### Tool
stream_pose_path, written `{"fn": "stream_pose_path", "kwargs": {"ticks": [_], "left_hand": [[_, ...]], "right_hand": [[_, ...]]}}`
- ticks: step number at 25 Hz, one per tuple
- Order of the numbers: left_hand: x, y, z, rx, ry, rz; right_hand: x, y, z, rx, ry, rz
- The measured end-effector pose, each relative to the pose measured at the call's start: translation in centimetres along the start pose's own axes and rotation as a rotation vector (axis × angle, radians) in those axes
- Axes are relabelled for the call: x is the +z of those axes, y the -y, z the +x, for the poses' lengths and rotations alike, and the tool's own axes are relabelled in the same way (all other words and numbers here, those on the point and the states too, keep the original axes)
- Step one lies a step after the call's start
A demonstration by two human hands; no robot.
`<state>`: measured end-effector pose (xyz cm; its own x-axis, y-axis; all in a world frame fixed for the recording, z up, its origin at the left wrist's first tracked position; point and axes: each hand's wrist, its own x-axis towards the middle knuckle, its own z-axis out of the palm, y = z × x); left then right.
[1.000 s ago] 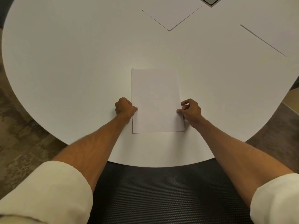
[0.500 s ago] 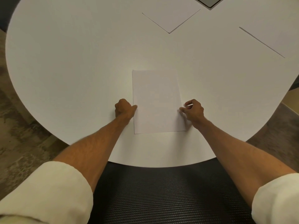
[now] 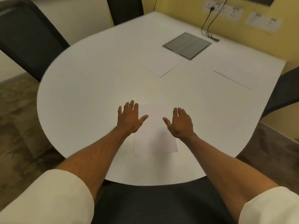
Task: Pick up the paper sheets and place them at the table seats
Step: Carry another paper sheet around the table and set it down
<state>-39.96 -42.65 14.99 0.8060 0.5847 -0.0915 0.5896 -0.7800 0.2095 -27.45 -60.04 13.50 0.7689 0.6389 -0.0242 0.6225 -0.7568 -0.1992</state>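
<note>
paper sheet (image 3: pixel 155 143) flat, long axis pointing away; left hand (image 3: pixel 129 119), right hand (image 3: pixel 182 124) spread open

Cream-white sleeves rolled up near elbows, forearms bare; left hand (image 3: pixel 130 118) and right hand (image 3: pixel 181 122) bare, no rings visible.

Warm, dim light is falling from above, glaring softly off the white table (image 3: pixel 80 94). Motion blur is smearing everything; wide-angle distortion is bending the edges, and the wall sockets (image 3: pixel 224 8) are blurring.
</note>
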Motion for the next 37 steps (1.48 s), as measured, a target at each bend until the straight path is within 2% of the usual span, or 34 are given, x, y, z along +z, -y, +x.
{"fn": "stream_pose_path", "kwargs": {"ticks": [8,15,26,31,37], "left_hand": [[-8.2,1.0,-4.3,-0.053,-0.003,0.041],[-14.7,8.6,-7.1,-0.050,-0.080,0.061],[-21.8,28.6,-11.9,-0.035,-0.121,0.111],[-23.3,33.1,-11.2,-0.037,-0.126,0.100],[-23.0,34.3,-6.4,0.026,-0.099,0.120]], "right_hand": [[-7.5,7.2,-2.4,-0.070,0.008,0.032],[-10.9,18.4,-4.0,-0.109,-0.011,-0.004],[-9.9,38.4,-6.2,-0.101,-0.060,-0.013],[-8.5,43.1,-5.7,-0.090,-0.075,-0.026],[-6.9,44.5,-2.0,-0.036,-0.071,-0.041]]}}
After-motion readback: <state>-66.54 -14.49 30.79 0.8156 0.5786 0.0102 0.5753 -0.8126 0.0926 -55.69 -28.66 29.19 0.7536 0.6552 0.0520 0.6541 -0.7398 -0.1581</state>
